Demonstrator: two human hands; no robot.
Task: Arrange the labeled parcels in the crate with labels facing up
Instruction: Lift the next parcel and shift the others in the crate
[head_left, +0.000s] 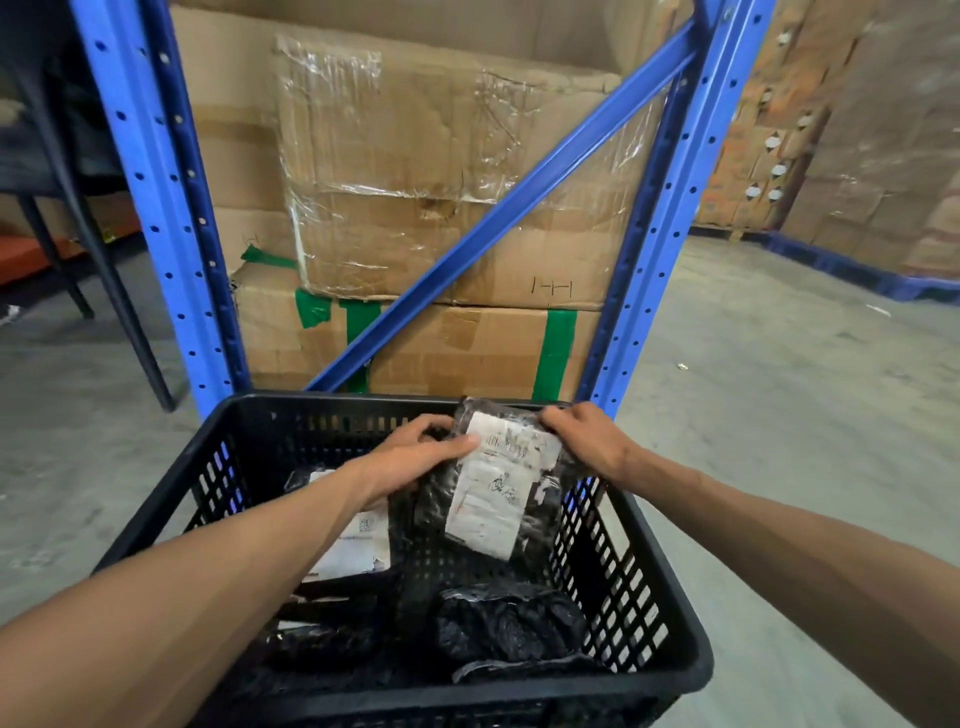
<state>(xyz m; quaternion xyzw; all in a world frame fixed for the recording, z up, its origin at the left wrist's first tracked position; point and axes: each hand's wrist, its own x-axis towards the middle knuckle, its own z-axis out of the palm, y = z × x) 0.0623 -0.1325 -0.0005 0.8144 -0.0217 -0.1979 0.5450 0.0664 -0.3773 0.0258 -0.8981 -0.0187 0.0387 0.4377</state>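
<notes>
Both hands, left hand (410, 460) and right hand (584, 436), grip 1 black parcel (493, 483) with clenched fingers (457, 444). They hold it over the far right part of the crate (171, 499), label (496, 480) up, probably to lay it flat beside another labelled parcel (358, 545).

We cannot read the print on the white label (493, 483) of the held parcel (467, 499), which is smeared by blur, and the left hand (410, 457) hides that parcel's left edge. The left forearm (208, 582) covers much of a second labelled parcel (358, 540) beneath it, so we see only part of its label. The crate (156, 519) loses its near wall at the lower picture edge, and we cannot tell whether the crumpled black parcels (509, 618) on its floor carry labels.
</notes>
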